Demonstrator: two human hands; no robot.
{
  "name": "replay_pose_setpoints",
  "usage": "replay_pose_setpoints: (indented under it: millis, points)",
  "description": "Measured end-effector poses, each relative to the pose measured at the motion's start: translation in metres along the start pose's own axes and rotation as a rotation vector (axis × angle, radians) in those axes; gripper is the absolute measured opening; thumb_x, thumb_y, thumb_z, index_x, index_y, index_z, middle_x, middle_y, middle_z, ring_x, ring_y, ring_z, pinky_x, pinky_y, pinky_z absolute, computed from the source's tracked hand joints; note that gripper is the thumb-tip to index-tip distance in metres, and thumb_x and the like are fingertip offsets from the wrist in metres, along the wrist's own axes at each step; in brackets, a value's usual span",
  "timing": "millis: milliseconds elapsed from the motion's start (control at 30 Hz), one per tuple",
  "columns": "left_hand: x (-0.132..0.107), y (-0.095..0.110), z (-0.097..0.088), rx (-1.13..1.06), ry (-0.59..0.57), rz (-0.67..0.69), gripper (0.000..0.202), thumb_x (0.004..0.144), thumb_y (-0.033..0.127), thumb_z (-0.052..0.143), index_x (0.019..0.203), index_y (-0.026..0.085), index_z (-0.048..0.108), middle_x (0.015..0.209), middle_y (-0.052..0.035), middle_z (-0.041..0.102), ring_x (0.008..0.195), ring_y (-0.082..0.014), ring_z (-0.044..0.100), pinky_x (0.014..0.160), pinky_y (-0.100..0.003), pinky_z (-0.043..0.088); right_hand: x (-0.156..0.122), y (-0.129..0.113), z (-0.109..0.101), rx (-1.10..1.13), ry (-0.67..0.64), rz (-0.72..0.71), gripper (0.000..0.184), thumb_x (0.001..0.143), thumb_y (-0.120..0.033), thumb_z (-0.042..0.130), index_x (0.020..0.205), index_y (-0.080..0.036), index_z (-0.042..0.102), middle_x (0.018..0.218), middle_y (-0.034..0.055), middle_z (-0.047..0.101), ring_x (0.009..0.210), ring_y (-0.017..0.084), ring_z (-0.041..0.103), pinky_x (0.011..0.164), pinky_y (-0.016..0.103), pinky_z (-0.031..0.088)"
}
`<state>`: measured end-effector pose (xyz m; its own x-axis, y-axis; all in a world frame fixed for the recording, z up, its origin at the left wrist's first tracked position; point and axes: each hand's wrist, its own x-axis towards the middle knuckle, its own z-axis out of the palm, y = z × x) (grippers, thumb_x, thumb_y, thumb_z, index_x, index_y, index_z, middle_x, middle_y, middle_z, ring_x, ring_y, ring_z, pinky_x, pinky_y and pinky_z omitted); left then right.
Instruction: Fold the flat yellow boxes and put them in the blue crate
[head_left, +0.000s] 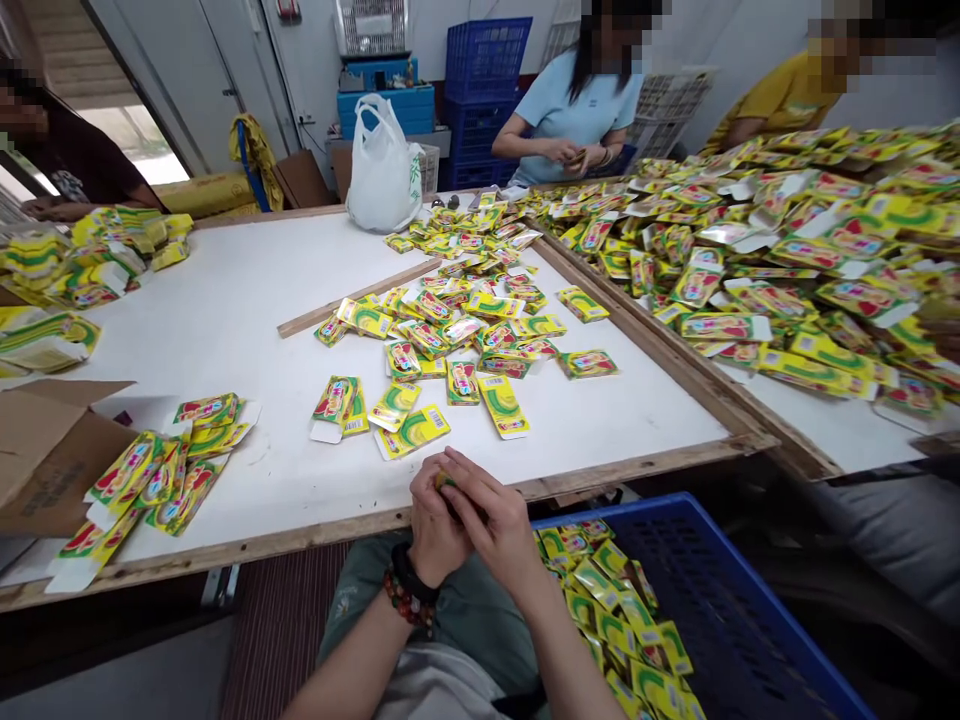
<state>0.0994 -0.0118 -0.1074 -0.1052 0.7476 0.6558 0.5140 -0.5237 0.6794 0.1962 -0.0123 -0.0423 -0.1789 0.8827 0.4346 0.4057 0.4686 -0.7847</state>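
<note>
Just over the table's front edge, my left hand (435, 525) and my right hand (484, 510) are brought together around one small yellow-green box (444, 479). Fingers of both hands wrap it, so only a sliver of it shows. Beyond my hands, small printed yellow, green and red boxes (416, 432) lie scattered on the white table (277, 490). Two of them overlap to the left, one box (335, 402) with a white flap sticking out. Another box (503, 406) lies flat beyond my right hand.
Below the edge at right, a blue crate (750, 590) holds many boxes. A wooden strip (630, 320) separates a big heap of boxes (825, 250). At left stand a cardboard carton (52, 450) and more boxes (180, 470). A white plastic bag (382, 180) and co-workers are farther back.
</note>
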Motion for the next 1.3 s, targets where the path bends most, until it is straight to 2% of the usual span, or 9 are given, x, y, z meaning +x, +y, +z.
replay_pose_setpoints:
  millis: [167,267,433,633,733,833,933,1067,1300]
  points:
    - [0.016,0.017,-0.012,-0.082,-0.259,-0.174,0.06,0.083,0.026,0.057,0.134,0.018,0.028,0.12,-0.0163,0.052,0.108,-0.0268,0.057,0.087,-0.042,0.05,0.0,0.003,-0.007,0.02,0.045,0.047,0.035,0.09,-0.019,0.052,0.123,-0.024,0.064,0.123,0.0062,0.066,0.113,0.021,0.063,0.096,0.035,0.053]
    - [0.044,0.016,-0.034,-0.072,-0.516,-0.076,0.071,0.075,0.041,0.068,0.134,0.02,0.035,0.136,-0.0177,0.043,0.124,-0.0328,0.045,0.099,-0.048,0.043,-0.025,0.012,-0.041,-0.106,0.138,0.171,0.031,0.09,-0.027,0.051,0.114,-0.022,0.07,0.111,0.0074,0.072,0.097,0.023,0.071,0.086,0.035,0.058]
    - [0.11,-0.023,-0.056,0.518,-0.49,-0.225,0.063,0.081,0.04,0.064,0.134,0.013,0.043,0.143,-0.023,0.038,0.133,-0.0386,0.035,0.106,-0.054,0.03,-0.076,0.043,-0.1,-0.675,0.022,0.487,0.038,0.078,-0.044,0.062,0.108,-0.025,0.073,0.11,0.0142,0.072,0.104,0.041,0.065,0.081,0.056,0.054]
    - [0.151,-0.029,-0.059,0.643,-0.694,-0.284,0.028,0.078,0.02,0.059,0.103,0.012,0.067,0.099,-0.0156,0.07,0.098,-0.0306,0.064,0.088,-0.039,0.046,-0.038,0.043,-0.041,-0.435,-0.028,0.185,0.045,0.089,-0.027,0.05,0.133,-0.02,0.055,0.142,0.0152,0.049,0.134,0.03,0.042,0.104,0.052,0.042]
    - [0.14,-0.002,-0.075,0.522,-0.61,-0.269,0.02,0.077,0.022,0.058,0.094,0.016,0.067,0.096,-0.0099,0.071,0.093,-0.0265,0.064,0.087,-0.038,0.046,-0.002,0.029,-0.008,-0.285,0.01,0.059,0.057,0.09,-0.022,0.05,0.145,-0.024,0.037,0.15,0.011,0.038,0.139,0.026,0.033,0.108,0.049,0.039]
    - [0.111,0.021,-0.082,0.228,-0.433,-0.273,0.026,0.076,0.024,0.059,0.103,0.019,0.059,0.1,-0.006,0.066,0.093,-0.0218,0.062,0.085,-0.035,0.048,0.013,0.017,0.007,-0.144,-0.009,-0.014,0.052,0.09,-0.021,0.051,0.141,-0.026,0.044,0.137,0.0086,0.055,0.128,0.025,0.05,0.105,0.047,0.043]
    - [0.077,0.027,-0.068,-0.004,-0.184,-0.362,0.061,0.076,0.031,0.066,0.128,0.018,0.037,0.119,-0.0113,0.055,0.103,-0.0217,0.059,0.087,-0.035,0.049,0.004,0.014,0.012,-0.007,0.003,0.074,0.039,0.091,-0.02,0.049,0.128,-0.026,0.059,0.117,0.0075,0.07,0.104,0.023,0.067,0.101,0.048,0.047]
    - [0.038,0.022,-0.039,-0.154,-0.21,-0.486,0.07,0.081,0.034,0.063,0.137,0.018,0.022,0.123,-0.0137,0.053,0.109,-0.0223,0.058,0.092,-0.037,0.048,-0.023,0.02,0.007,0.155,-0.032,0.211,0.044,0.081,-0.018,0.059,0.124,-0.025,0.062,0.121,0.0077,0.068,0.114,0.027,0.062,0.112,0.059,0.027]
    - [-0.011,0.006,-0.016,-0.001,-0.091,-0.084,0.061,0.071,0.035,0.066,0.122,0.022,0.036,0.114,-0.012,0.056,0.105,-0.0286,0.059,0.087,-0.045,0.05,-0.018,-0.003,-0.01,0.711,0.018,0.51,0.039,0.084,-0.046,0.061,0.114,-0.022,0.07,0.112,0.0089,0.072,0.107,0.029,0.065,0.099,0.049,0.047]
